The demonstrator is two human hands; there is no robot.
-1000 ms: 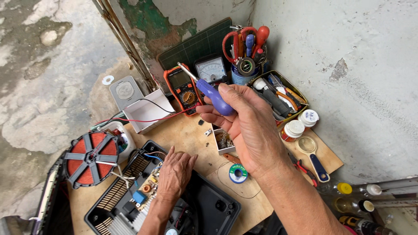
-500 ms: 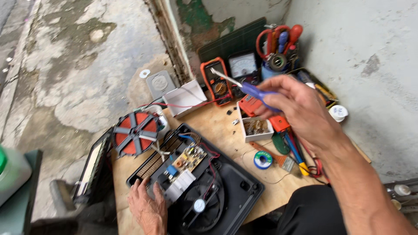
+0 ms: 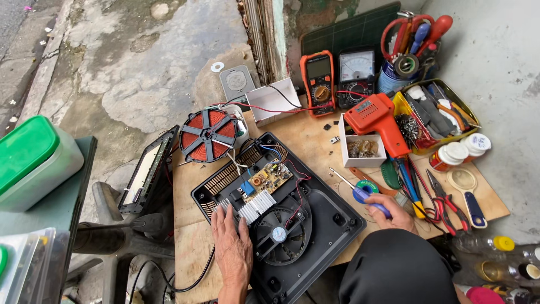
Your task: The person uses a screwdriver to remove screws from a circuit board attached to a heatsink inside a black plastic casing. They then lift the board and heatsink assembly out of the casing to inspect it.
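Bare wooden board (image 3: pixel 315 138) lay open between the opened black appliance base (image 3: pixel 332 225) and the small white box of parts (image 3: pixel 362 147), while the orange soldering gun (image 3: pixel 378 121), the yellow tool tray (image 3: pixel 469 121) and scattered pliers (image 3: pixel 444 198) crowded the right side.

An orange multimeter (image 3: pixel 318 81) with a dark screen stood at the table's (image 3: pixel 315 141) back edge, beside a black analogue meter (image 3: pixel 356 75) with a white dial face.

Left hand (image 3: pixel 232 247) lies flat, fingers spread; right hand (image 3: pixel 394 211) fisted.
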